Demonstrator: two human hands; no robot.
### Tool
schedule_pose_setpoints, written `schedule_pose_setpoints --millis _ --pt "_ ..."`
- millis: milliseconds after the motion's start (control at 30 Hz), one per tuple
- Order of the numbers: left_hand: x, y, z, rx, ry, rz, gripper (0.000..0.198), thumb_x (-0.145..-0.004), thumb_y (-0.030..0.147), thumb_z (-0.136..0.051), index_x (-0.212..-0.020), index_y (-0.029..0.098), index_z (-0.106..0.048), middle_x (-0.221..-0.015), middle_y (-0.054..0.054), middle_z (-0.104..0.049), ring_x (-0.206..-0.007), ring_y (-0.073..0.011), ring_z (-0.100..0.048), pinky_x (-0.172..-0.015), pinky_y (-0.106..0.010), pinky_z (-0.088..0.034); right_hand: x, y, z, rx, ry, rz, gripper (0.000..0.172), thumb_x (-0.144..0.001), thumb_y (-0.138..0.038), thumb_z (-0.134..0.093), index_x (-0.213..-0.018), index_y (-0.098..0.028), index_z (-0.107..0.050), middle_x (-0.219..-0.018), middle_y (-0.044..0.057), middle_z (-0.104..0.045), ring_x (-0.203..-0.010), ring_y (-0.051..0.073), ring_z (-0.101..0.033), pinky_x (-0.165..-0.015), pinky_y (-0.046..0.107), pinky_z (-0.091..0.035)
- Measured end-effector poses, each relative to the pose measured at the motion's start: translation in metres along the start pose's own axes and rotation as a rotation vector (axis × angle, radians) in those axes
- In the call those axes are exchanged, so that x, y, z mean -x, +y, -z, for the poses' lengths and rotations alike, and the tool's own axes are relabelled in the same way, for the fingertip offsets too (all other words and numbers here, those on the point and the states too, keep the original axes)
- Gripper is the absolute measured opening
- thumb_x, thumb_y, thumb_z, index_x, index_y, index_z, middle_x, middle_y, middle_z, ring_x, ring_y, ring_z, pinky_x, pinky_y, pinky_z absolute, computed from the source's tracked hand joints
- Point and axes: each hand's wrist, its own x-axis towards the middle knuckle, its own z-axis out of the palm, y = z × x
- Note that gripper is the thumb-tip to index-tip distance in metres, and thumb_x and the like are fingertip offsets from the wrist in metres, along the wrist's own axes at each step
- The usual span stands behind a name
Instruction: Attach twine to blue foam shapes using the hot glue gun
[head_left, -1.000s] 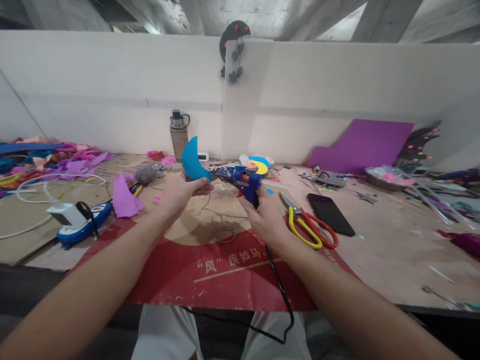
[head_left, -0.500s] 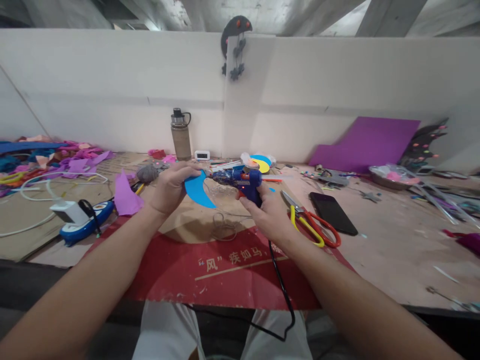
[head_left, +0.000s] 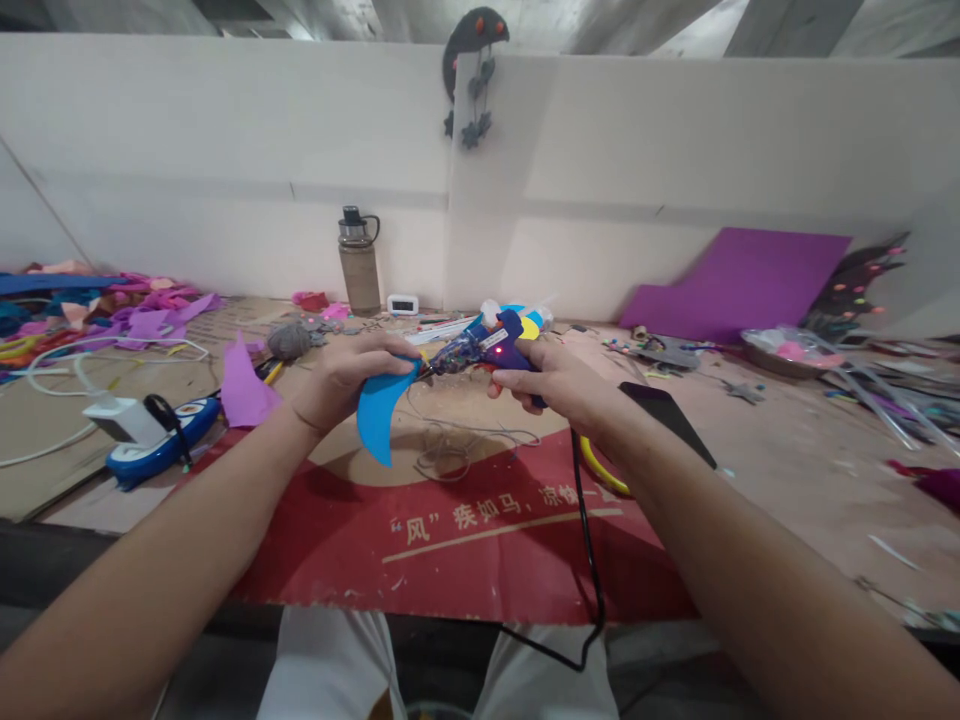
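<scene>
A blue crescent of felt or foam sheet [head_left: 381, 415] hangs from my left hand [head_left: 346, 372], whose fingers are closed on its upper edge. My right hand [head_left: 546, 378] is wrapped round a dark blue glue gun [head_left: 487, 348] with a small red light on its body. The nozzle points left and downward, at the crescent's upper right edge; whether it touches is too small to tell. From the handle a black cord [head_left: 587, 540] runs down past the table edge. Loops of thin grey string [head_left: 450, 450] lie on the board below my hands.
A red and tan cardboard sheet [head_left: 450, 570] covers the table before me. Yellow-handled scissors [head_left: 604, 470] and a black phone [head_left: 667, 420] lie partly behind my right forearm. At left are a blue power strip [head_left: 165, 440] and purple scraps [head_left: 247, 385]; a bottle [head_left: 360, 265] stands behind.
The glue gun has tilted so its nozzle points down at the crescent's edge. My left hand has turned the crescent so its tip hangs lower. My right hand has moved slightly right.
</scene>
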Motion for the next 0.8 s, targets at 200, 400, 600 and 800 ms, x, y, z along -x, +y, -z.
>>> schedule_pose_setpoints --millis 200,400,600,800 --pt "-0.002 0.006 -0.001 0.063 -0.006 0.03 0.012 -0.081 0.015 -0.065 -0.09 0.02 -0.071 -0.098 -0.009 -0.073 -0.087 -0.0178 -0.069 -0.077 -0.031 -0.056 -0.004 -0.011 0.011 -0.097 -0.086 -0.112 0.011 -0.077 -0.022 -0.063 -0.082 -0.017 -0.054 -0.074 0.003 -0.064 -0.049 0.007 -0.041 -0.042 0.022 -0.029" --pt "-0.005 0.009 0.0 0.093 -0.016 0.02 0.011 -0.08 0.017 -0.066 -0.089 0.021 -0.073 -0.097 -0.008 -0.074 -0.087 -0.0184 -0.07 -0.077 -0.031 -0.056 -0.01 -0.004 0.019 -0.19 -0.167 -0.134 0.013 -0.077 -0.022 -0.065 -0.083 -0.017 -0.055 -0.074 0.004 -0.064 -0.049 0.008 -0.041 -0.041 0.023 -0.027" --pt "-0.003 0.008 -0.001 0.118 -0.048 0.016 0.016 -0.08 0.015 -0.066 -0.092 0.022 -0.073 -0.101 -0.009 -0.074 -0.088 -0.0182 -0.07 -0.076 -0.031 -0.056 -0.018 0.003 0.026 -0.204 -0.229 -0.141 0.015 -0.078 -0.024 -0.065 -0.086 -0.017 -0.054 -0.077 0.005 -0.065 -0.049 0.007 -0.041 -0.04 0.021 -0.028" --pt "-0.002 0.006 -0.003 0.123 -0.05 0.029 0.02 -0.08 0.012 -0.066 -0.094 0.024 -0.074 -0.103 -0.008 -0.073 -0.09 -0.0178 -0.069 -0.078 -0.031 -0.056 -0.02 0.006 0.029 -0.208 -0.243 -0.137 0.018 -0.077 -0.028 -0.066 -0.09 -0.018 -0.058 -0.077 0.004 -0.066 -0.047 0.007 -0.04 -0.038 0.021 -0.026"
